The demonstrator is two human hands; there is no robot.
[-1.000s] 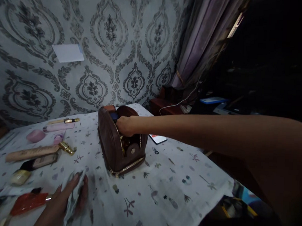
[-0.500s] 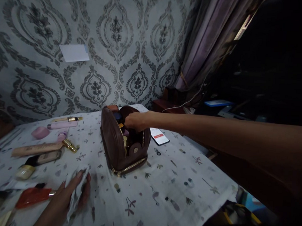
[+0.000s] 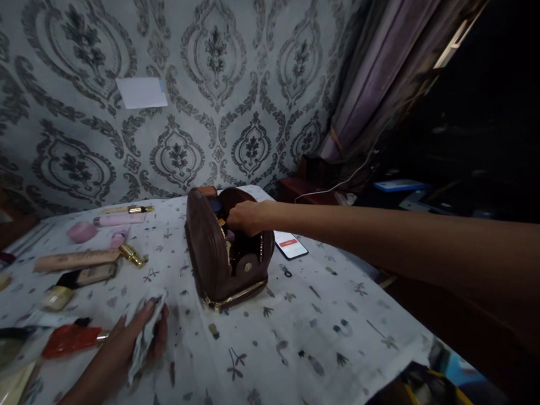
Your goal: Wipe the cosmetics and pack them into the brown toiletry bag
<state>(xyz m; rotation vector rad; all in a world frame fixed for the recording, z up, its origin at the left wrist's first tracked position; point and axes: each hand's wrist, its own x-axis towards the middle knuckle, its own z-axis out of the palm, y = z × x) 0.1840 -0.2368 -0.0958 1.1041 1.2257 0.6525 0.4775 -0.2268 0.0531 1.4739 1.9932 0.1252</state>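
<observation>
I got a dim, bluish-grey feed. Its right side sank almost to black, and I could barely read the clutter there; a narrow bright slit (image 3: 456, 43) showed beyond the curtain (image 3: 383, 76). The phone screen (image 3: 290, 244) glowed brightest on the desk (image 3: 305, 317). Shadow swallowed much of the open brown bag's (image 3: 208, 247) interior. My view of the left grip (image 3: 123, 348) and its white cloth (image 3: 144, 343) was smeared, while wide-angle distortion stretched the right forearm (image 3: 385, 234) toward the edge.
</observation>
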